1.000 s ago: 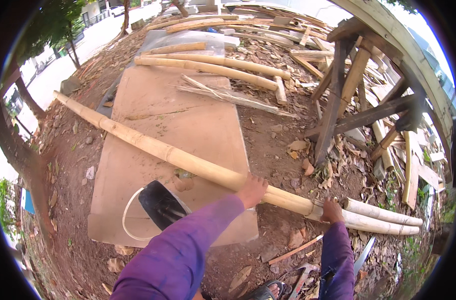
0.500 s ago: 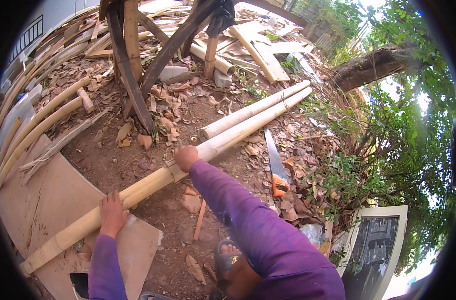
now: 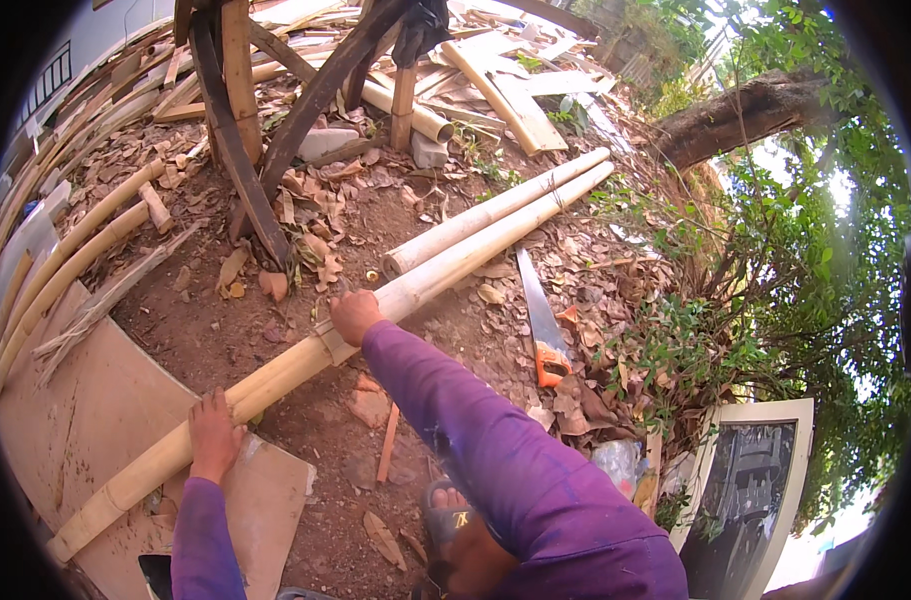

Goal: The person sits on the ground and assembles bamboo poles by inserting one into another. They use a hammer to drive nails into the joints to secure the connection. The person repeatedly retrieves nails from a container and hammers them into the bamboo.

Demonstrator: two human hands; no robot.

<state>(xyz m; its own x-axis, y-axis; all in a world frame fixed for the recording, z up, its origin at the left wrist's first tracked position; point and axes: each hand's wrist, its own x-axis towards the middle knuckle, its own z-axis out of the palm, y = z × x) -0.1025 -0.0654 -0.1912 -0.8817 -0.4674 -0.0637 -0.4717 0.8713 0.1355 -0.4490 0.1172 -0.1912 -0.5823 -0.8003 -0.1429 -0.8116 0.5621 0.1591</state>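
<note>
A long pale bamboo pole (image 3: pixel 475 250) lies slantwise across the ground, from the lower left to the upper right. My left hand (image 3: pixel 213 435) lies over its lower part, fingers curled across the top and thumb on the near side. Farther up, my right hand (image 3: pixel 356 316) is closed against the pole, beside a short tan band or piece (image 3: pixel 333 345) that crosses it. Whatever that hand pinches is hidden by the fingers. A second bamboo pole (image 3: pixel 495 213) rests alongside on the far side. Right of the poles lies a handsaw (image 3: pixel 542 320) with an orange handle.
A tan board (image 3: pixel 125 385) lies under the pole's lower end. Dark crossed wooden posts (image 3: pixel 245 150) stand on the far side, before piled timber (image 3: pixel 510 95). Shrubs (image 3: pixel 720 340) and a white-framed panel (image 3: pixel 745 490) are at right. My sandalled foot (image 3: pixel 445 510) is near.
The whole scene has shifted slightly left in view. My right hand has turned a little on the pole, and my left thumb now shows more plainly. The poles and saw lie as before.
</note>
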